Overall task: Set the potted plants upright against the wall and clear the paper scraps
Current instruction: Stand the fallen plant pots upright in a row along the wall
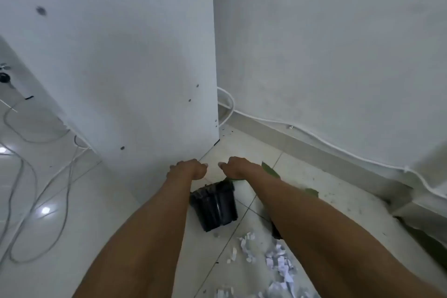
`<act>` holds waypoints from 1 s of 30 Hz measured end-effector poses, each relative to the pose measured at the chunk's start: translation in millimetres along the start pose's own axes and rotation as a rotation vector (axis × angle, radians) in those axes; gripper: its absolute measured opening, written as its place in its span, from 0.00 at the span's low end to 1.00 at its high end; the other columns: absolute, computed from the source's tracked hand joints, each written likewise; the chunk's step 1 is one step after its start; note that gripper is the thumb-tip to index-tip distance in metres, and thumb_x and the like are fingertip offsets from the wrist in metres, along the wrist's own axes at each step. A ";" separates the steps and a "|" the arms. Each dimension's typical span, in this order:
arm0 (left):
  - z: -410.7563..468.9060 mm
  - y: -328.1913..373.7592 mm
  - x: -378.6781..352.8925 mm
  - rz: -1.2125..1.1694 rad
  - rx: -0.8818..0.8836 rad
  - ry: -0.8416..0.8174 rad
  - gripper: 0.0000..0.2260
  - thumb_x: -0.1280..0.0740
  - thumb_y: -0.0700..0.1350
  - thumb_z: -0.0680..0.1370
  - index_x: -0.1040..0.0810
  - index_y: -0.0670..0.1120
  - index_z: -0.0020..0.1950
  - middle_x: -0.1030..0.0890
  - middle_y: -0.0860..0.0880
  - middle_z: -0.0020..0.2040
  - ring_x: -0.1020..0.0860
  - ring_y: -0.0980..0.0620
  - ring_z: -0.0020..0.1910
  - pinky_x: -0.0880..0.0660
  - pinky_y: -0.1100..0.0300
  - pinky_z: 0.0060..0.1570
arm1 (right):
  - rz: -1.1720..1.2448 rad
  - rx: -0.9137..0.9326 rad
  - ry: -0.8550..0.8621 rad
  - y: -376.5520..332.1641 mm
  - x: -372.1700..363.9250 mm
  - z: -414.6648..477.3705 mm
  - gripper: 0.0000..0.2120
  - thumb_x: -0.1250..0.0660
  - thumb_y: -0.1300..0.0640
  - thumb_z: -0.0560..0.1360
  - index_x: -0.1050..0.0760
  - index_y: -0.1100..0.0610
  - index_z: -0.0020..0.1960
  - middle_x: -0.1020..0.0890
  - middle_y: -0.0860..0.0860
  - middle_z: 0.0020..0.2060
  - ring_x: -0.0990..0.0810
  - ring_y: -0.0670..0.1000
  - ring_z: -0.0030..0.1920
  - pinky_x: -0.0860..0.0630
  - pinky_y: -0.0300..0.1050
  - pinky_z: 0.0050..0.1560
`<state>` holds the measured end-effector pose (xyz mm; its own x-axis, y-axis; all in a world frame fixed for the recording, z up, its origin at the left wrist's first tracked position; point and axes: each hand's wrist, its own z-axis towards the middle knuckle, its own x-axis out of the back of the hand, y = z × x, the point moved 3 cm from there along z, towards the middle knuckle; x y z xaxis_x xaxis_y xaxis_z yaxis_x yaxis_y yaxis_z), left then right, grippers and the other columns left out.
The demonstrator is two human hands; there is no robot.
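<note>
A black plastic pot (214,204) stands on the tiled floor at the foot of a white panel (135,80), between my forearms. Green leaves (271,170) stick out from under my right wrist, and another leaf (312,191) lies further right. My left hand (191,168) and my right hand (235,166) hover just beyond the pot's rim, backs up, fingers curled under; what they hold is hidden. A second dark object (276,232) peeks out beneath my right forearm. Torn white paper scraps (278,264) lie scattered on the floor near me.
The white wall (326,55) meets the panel in a corner, with a white cable (314,138) running along the baseboard. Loose grey cables (36,176) loop across the floor at left. Dark soil specks dot the tiles at right.
</note>
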<state>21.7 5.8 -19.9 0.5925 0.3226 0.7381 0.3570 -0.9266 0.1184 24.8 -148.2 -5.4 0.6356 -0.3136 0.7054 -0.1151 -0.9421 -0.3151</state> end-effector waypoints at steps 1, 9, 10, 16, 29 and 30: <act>5.6 -2.4 -4.3 0.006 -0.001 0.012 0.32 0.53 0.61 0.83 0.51 0.43 0.81 0.49 0.41 0.81 0.47 0.41 0.79 0.47 0.45 0.77 | -0.003 0.001 -0.024 -0.3 -7.3 6.5 0.34 0.54 0.39 0.83 0.49 0.62 0.80 0.44 0.59 0.79 0.41 0.60 0.77 0.43 0.55 0.77; 9.2 -2.6 -35.3 -0.053 0.029 -0.059 0.24 0.48 0.46 0.84 0.44 0.37 0.79 0.42 0.40 0.79 0.37 0.41 0.76 0.37 0.50 0.73 | 0.051 0.009 -0.063 -1.7 -46.4 20.4 0.32 0.57 0.43 0.84 0.49 0.64 0.79 0.45 0.60 0.79 0.41 0.60 0.77 0.42 0.52 0.75; 8.3 -0.5 -40.0 -0.103 0.033 -0.062 0.23 0.47 0.44 0.84 0.39 0.36 0.77 0.38 0.39 0.77 0.34 0.41 0.74 0.34 0.50 0.71 | 0.093 0.008 -0.047 -0.6 -48.0 20.0 0.32 0.57 0.43 0.84 0.48 0.65 0.79 0.43 0.61 0.79 0.38 0.61 0.76 0.38 0.52 0.73; 2.7 -2.4 -49.2 -0.417 0.140 -0.088 0.11 0.41 0.39 0.80 0.26 0.34 0.57 0.21 0.37 0.45 0.18 0.37 0.47 0.19 0.46 0.53 | 0.243 -0.036 -0.015 8.0 -48.6 17.9 0.12 0.45 0.56 0.80 0.30 0.63 0.56 0.24 0.60 0.57 0.23 0.60 0.63 0.25 0.50 0.63; -9.8 7.1 -32.6 -0.644 0.074 -0.114 0.15 0.36 0.33 0.80 0.28 0.33 0.67 0.24 0.36 0.66 0.23 0.39 0.63 0.22 0.50 0.60 | 0.828 -0.251 0.154 48.3 -35.8 18.8 0.12 0.38 0.57 0.74 0.26 0.64 0.52 0.21 0.61 0.45 0.19 0.61 0.45 0.16 0.55 0.45; -5.1 7.1 -29.2 -0.666 0.047 -0.083 0.16 0.34 0.32 0.79 0.28 0.34 0.67 0.23 0.36 0.63 0.20 0.38 0.59 0.21 0.48 0.58 | 0.871 -0.253 0.167 50.3 -35.1 21.6 0.12 0.37 0.57 0.74 0.26 0.64 0.53 0.21 0.61 0.47 0.19 0.61 0.45 0.16 0.55 0.44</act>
<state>3.2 -11.2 -37.2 0.2876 0.8378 0.4641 0.6953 -0.5159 0.5004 13.2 -182.0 -59.7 0.1303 -0.9187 0.3727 -0.6772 -0.3571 -0.6434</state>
